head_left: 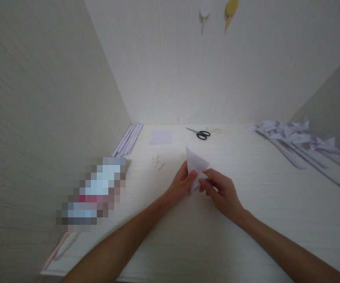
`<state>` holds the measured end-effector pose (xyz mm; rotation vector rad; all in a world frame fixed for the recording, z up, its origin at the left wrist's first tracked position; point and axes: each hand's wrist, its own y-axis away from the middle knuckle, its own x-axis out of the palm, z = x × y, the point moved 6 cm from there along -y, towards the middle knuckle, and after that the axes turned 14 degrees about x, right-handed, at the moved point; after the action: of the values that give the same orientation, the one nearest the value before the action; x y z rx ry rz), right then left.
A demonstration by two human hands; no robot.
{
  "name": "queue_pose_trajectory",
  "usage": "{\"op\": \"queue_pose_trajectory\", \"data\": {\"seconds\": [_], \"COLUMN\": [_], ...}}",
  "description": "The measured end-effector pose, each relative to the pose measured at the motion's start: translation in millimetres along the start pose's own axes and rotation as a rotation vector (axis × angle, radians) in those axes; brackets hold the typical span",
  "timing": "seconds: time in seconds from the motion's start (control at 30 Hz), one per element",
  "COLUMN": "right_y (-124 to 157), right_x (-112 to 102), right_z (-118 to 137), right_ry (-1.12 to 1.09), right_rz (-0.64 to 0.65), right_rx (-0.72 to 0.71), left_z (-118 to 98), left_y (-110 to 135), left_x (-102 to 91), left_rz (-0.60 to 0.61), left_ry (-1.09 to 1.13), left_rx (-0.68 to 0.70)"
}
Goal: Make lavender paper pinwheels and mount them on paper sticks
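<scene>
A pale sheet of paper, partly folded with a pointed corner upward, is held above the middle of the table. My left hand grips its left side, the thumb pressed across the front. My right hand pinches a small folded corner on the lower right between thumb and fingers. Beyond the hands lie black-handled scissors, their blades pointing left. A flat pale paper square rests on the table to the left of the scissors.
Rolled paper sticks lie at the back left. Several paper pinwheels on sticks are piled at the right. Small tan scraps sit on the white table. A pixelated object lies at the left. White and yellow hooks hang on the wall.
</scene>
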<state>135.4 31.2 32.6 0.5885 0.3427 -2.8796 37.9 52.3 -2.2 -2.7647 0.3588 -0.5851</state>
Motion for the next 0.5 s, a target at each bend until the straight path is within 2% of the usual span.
{"op": "queue_pose_trajectory", "data": {"seconds": [0.1, 0.17, 0.37, 0.5], "right_y": [-4, -7, -7, -8], "right_x": [-8, -10, -10, -10], "right_z": [0, -4, -12, -20], "right_ry": [0.034, 0.036, 0.008, -0.123], "right_rz": [-0.131, -0.169, -0.180, -0.155], "right_rx": [0.005, 0.055, 0.127, 0.235], "left_z": [-3, -4, -7, -6], "left_y": [-1, 0, 0, -1], "left_x": [-3.6, -2.2, -4.1, -9.7], "left_rz": [-0.079, -0.093, -0.137, -0.160], "left_ry": [-0.051, -0.053, -0.117, -0.158], "left_rx": [-0.004, -0.038, -0.068, -0.061]}}
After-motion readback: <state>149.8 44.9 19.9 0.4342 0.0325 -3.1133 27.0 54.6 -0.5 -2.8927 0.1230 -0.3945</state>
